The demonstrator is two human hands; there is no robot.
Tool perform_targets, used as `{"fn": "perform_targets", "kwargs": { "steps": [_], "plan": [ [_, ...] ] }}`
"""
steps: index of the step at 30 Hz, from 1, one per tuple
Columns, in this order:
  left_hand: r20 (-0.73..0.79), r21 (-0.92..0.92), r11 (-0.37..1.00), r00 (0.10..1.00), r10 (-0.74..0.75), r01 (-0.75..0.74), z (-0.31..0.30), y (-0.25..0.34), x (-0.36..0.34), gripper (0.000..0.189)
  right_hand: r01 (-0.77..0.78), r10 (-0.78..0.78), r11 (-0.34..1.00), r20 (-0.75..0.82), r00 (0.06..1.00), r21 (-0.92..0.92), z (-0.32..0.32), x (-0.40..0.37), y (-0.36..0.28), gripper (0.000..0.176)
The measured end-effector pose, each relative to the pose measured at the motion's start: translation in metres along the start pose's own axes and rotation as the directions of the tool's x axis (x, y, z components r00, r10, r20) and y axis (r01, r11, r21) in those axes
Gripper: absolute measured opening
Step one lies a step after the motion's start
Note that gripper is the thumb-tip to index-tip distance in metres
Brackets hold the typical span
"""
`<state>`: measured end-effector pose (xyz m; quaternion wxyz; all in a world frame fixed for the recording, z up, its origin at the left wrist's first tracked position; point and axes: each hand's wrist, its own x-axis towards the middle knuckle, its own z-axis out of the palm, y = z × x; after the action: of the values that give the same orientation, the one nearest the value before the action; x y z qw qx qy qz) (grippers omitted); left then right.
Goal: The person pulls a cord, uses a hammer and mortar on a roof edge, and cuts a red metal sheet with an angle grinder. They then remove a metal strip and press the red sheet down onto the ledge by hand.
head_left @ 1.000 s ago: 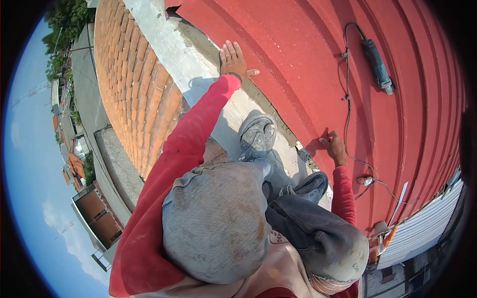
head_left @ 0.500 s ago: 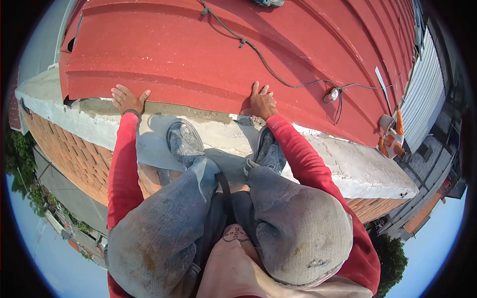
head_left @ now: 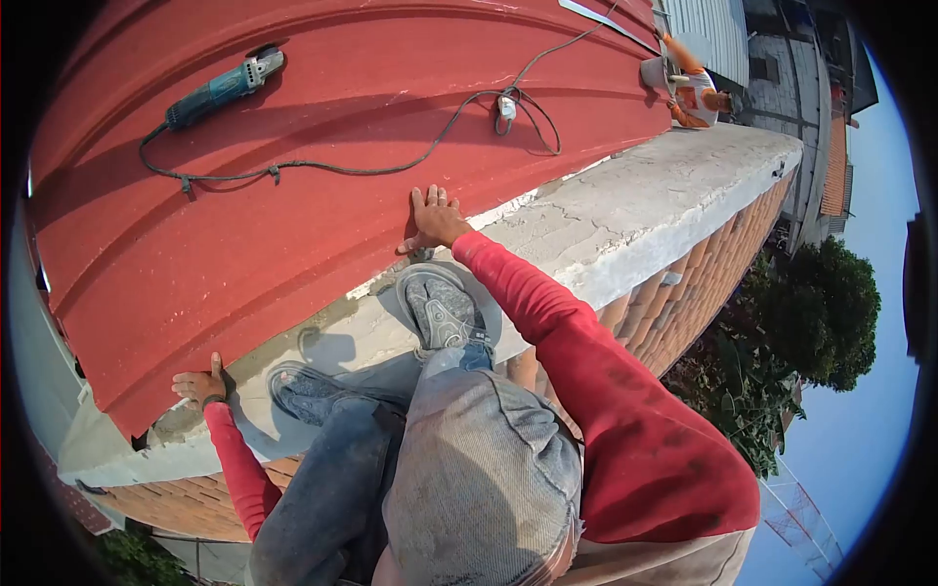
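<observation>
Red ribbed roof sheeting (head_left: 322, 127) slopes away in front of me. My left hand (head_left: 200, 384) rests on its lower edge at the left, fingers spread and nothing in them. Farther right, my right hand (head_left: 435, 221) lies flat on the sheet near the same edge, also with fingers apart. Both my shoes, one of them a dusty grey shoe (head_left: 442, 308), stand on the pale concrete ledge (head_left: 635, 200) along the sheet's edge. A teal angle grinder (head_left: 225, 90) lies on the sheeting beyond my hands, touched by neither.
A dark power cord (head_left: 391, 170) runs from the grinder to a white plug connection (head_left: 506, 109). Another person in orange sleeves (head_left: 696, 96) is at the roof's far right edge, beside a bucket (head_left: 655, 73). Below the ledge, brick wall (head_left: 674, 303) drops away toward trees (head_left: 821, 313).
My view has turned to the right and tilted, bringing the whole grinder into sight. Both hands stay flat at the sheet's edge. The other person now appears higher in view.
</observation>
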<state>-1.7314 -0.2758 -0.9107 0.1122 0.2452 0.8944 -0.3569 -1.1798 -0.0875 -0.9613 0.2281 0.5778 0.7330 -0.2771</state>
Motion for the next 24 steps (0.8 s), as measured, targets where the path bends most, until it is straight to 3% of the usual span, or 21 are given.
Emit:
{"fn": "perform_targets", "kwargs": {
  "steps": [2,4,8,10,11,12,14,15,17,22,24],
  "plan": [
    [0.021,0.060,0.997,0.999,-0.039,0.037,-0.005,0.002,0.002,0.133,-0.034,0.033,0.998,-0.023,0.999,-0.060,0.015,-0.002,0.009,0.115],
    [0.029,0.048,0.998,0.999,-0.029,0.027,0.000,-0.002,0.012,0.135,-0.019,0.022,0.998,0.040,0.999,-0.063,0.012,0.002,0.003,0.100],
    [0.098,0.107,0.993,0.994,-0.049,0.038,-0.037,0.004,-0.005,0.137,-0.096,0.093,0.986,-0.022,0.995,-0.137,0.031,0.034,0.001,0.095],
    [0.087,0.107,0.994,0.996,-0.037,0.028,-0.048,0.006,-0.014,0.137,-0.119,0.117,0.993,0.228,0.967,-0.002,0.019,0.047,-0.001,0.096],
    [0.090,0.120,0.992,0.995,-0.035,0.024,-0.052,0.002,-0.014,0.136,-0.051,0.048,0.999,0.400,0.915,-0.003,-0.054,0.022,-0.003,0.104],
    [0.078,0.125,0.992,0.996,-0.036,0.026,-0.050,-0.004,-0.013,0.136,-0.051,0.043,0.999,0.397,0.917,0.010,-0.055,0.029,-0.002,0.104],
    [0.003,0.092,0.996,1.000,-0.003,0.002,-0.048,-0.003,-0.019,0.136,-0.214,0.168,0.933,0.177,0.970,0.288,-0.052,0.041,0.002,0.114],
    [0.002,0.072,0.997,1.000,0.004,-0.005,-0.049,-0.006,-0.022,0.136,-0.213,0.168,0.932,0.173,0.971,0.292,-0.050,0.045,0.000,0.114],
    [-0.014,0.051,0.999,1.000,0.012,-0.011,-0.043,-0.009,-0.018,0.136,-0.223,0.081,0.864,0.312,0.947,0.452,-0.036,0.054,-0.009,0.118],
    [0.014,0.066,0.998,1.000,0.021,-0.022,-0.035,-0.008,-0.005,0.138,-0.253,0.132,0.878,0.303,0.944,0.405,-0.010,0.064,-0.022,0.119],
    [0.123,0.067,0.997,0.992,0.029,-0.037,-0.048,0.000,-0.008,0.139,-0.249,0.135,0.881,0.291,0.947,0.402,-0.011,0.066,-0.017,0.120]
  ]
}}
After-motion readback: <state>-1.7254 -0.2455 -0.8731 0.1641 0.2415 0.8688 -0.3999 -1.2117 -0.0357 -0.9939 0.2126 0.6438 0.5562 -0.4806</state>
